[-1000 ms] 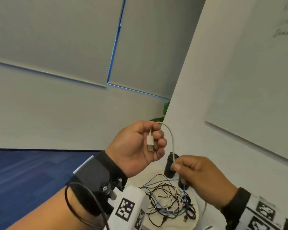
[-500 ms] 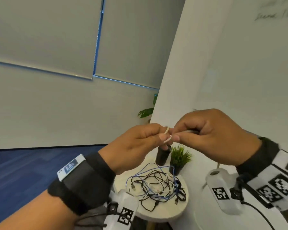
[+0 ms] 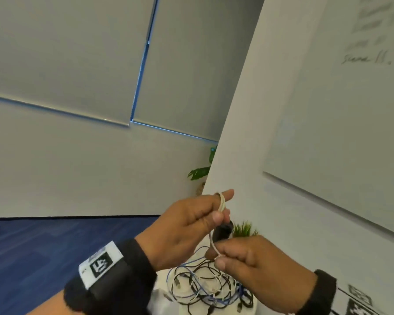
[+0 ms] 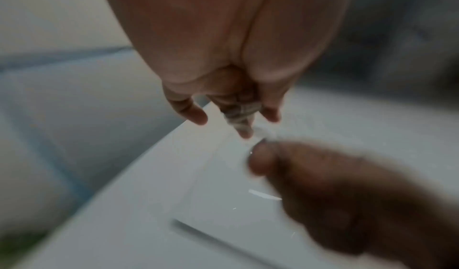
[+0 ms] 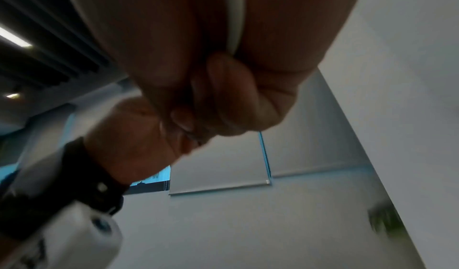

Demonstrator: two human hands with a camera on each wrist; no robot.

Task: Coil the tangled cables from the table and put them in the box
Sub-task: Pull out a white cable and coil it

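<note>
A thin white cable (image 3: pixel 222 203) is looped twice round the outstretched forefinger of my left hand (image 3: pixel 191 226), and the thumb pins the loops against the other fingers. From there the cable drops to my right hand (image 3: pixel 248 267), which pinches it between thumb and forefinger a short way below. The same white cable (image 5: pixel 234 14) runs along my right palm in the right wrist view. In the blurred left wrist view the coils (image 4: pixel 239 114) sit on a finger. A tangle of black, white and blue cables (image 3: pixel 205 285) lies on the small round white table (image 3: pixel 216 309) beneath both hands. No box shows.
A dark cylinder (image 3: pixel 223 233) and a small green plant (image 3: pixel 243 229) stand at the table's far side. A white wall with a whiteboard (image 3: pixel 339 133) rises on the right. Blue carpet (image 3: pixel 43 251) covers the floor to the left.
My right hand has dropped from beside the left hand to below it, drawing the white cable down. Loops of cable now sit round my left forefinger.
</note>
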